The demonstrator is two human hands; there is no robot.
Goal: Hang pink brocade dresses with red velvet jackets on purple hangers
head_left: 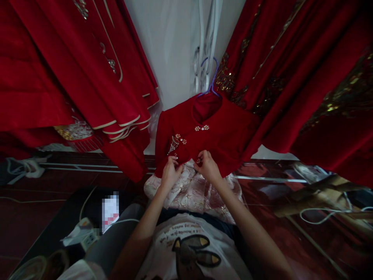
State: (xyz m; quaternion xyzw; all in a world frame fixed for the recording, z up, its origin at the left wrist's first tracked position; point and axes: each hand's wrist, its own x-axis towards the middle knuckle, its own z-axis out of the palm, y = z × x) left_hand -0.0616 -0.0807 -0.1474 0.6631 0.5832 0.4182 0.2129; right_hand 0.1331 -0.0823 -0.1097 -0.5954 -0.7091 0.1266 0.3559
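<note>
A small red velvet jacket [224, 134] hangs in front of me on a blue hanger [210, 79], with pearl clasps down its front. My left hand [169, 172] pinches the jacket's lower front edge, fingers closed on the cloth by a pearl clasp. My right hand [207, 166] is closed on the same edge a little to the right, at another small clasp. Under the jacket hangs a pale pink embroidered skirt [192, 192], just below both hands.
More red embroidered garments hang at the left [72, 77] and right [305, 77]. A white wall [171, 46] lies behind. The dark red floor [262, 194] holds white cables [320, 217], a power strip [84, 235] and cardboard [314, 202].
</note>
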